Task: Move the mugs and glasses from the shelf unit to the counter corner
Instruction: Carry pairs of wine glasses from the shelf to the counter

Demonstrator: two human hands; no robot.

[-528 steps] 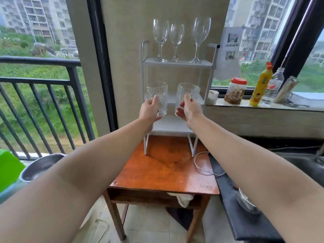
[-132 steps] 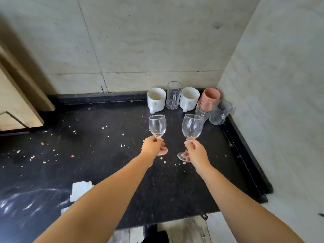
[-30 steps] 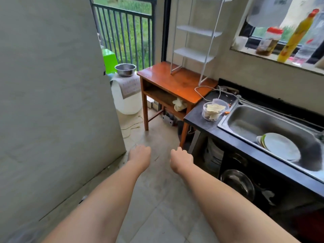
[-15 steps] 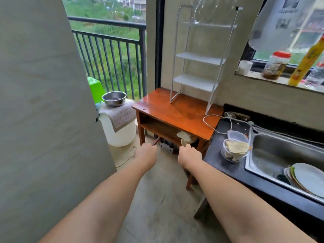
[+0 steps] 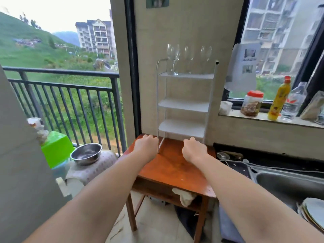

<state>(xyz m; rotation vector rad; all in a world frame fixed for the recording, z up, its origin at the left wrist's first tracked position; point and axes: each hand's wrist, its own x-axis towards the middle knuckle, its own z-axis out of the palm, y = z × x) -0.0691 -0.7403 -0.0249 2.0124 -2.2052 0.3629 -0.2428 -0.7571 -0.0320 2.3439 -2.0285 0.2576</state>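
Head view: one white shelf unit [image 5: 184, 104] of four tiers on one wooden table [image 5: 172, 168]; three blurred wine glasses [image 5: 188, 57] on its top tier, well above and beyond both sets of fingers, the three lower tiers bare. Two hands, left hand [image 5: 146, 146] and right hand [image 5: 194, 149], empty, fingers loosely curled, gripping nothing, held before the lowest tier. Right of the fingers on the sill: one red-lidded jar [image 5: 252, 103], one yellow bottle [image 5: 279, 99], one clear bottle [image 5: 293, 103], labels unreadable; left: one steel bowl [image 5: 86, 153].
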